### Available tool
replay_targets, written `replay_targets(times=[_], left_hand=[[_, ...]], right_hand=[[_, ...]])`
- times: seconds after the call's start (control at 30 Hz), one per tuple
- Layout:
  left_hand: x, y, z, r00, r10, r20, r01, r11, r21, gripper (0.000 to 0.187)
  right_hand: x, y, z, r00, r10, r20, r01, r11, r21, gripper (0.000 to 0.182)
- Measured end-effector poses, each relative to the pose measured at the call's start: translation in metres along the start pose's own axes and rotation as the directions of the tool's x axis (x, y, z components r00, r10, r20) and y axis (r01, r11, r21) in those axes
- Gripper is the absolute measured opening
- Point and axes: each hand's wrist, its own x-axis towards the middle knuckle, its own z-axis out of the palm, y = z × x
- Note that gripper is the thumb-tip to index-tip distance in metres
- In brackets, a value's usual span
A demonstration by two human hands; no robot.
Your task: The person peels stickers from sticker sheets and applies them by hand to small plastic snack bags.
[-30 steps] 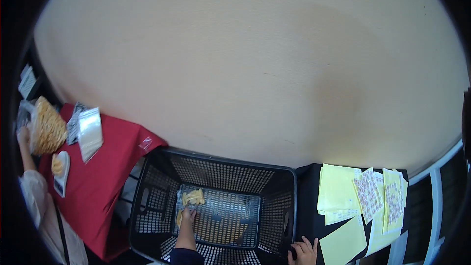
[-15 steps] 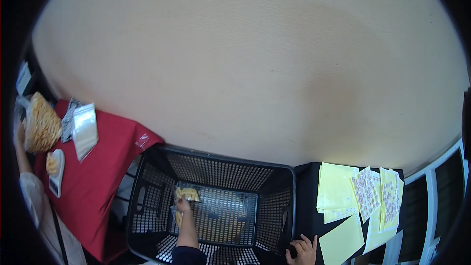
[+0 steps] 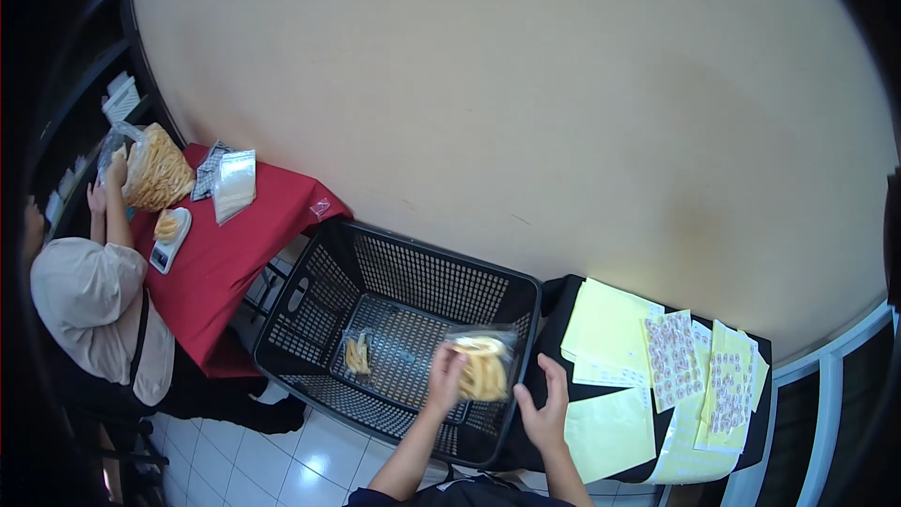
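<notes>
My left hand (image 3: 445, 379) grips the left side of a clear bag of yellow stick snacks (image 3: 486, 372), held up over the right part of a black plastic crate (image 3: 436, 256). My right hand (image 3: 544, 406) is empty, its fingers apart, just right of the bag and not touching it. A second bag of the snacks (image 3: 358, 355) lies on the crate's floor, toward the left.
On the left, a red-covered table (image 3: 272, 197) bears a large bag of snacks (image 3: 161, 169), a white scale (image 3: 170, 244) and clear empty bags (image 3: 235, 186). A co-worker (image 3: 94, 305) reaches there. Yellow sheets (image 3: 610, 432) and printed sticker sheets (image 3: 673, 357) lie on the right.
My left hand has lifted a snack bag off the crate floor and brought it right. My right hand has left the crate's corner and opened near the bag. The whole view has shifted.
</notes>
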Motion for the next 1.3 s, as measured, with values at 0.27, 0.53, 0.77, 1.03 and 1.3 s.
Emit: replay_targets(times=[0.27,0.53,0.77,1.03,1.3], left_hand=[[-0.08,0.046,0.107,0.935,0.048,0.352,-0.028,0.998,-0.061,0.027],[-0.109,0.052,0.171,0.969,0.021,0.245,-0.018,1.0,-0.016,0.012],[-0.119,0.052,0.205,0.958,0.088,0.273,-0.076,0.996,-0.055,0.03],[-0.107,0.064,0.204,0.902,0.146,0.407,-0.182,0.982,0.051,0.036],[-0.096,0.083,0.192,0.838,0.294,0.459,-0.367,0.927,0.077,0.04]], right_hand=[[-0.005,-0.009,-0.091,0.963,0.228,0.141,-0.268,0.802,0.533,0.01],[-0.021,-0.015,-0.15,0.98,0.162,0.115,-0.199,0.817,0.542,0.007],[-0.023,-0.013,-0.183,0.975,0.161,0.151,-0.217,0.824,0.523,0.01],[-0.018,-0.016,-0.187,0.989,0.072,0.128,-0.13,0.833,0.538,0.01],[-0.014,-0.031,-0.177,0.997,-0.042,0.059,0.012,0.9,0.436,0.007]])
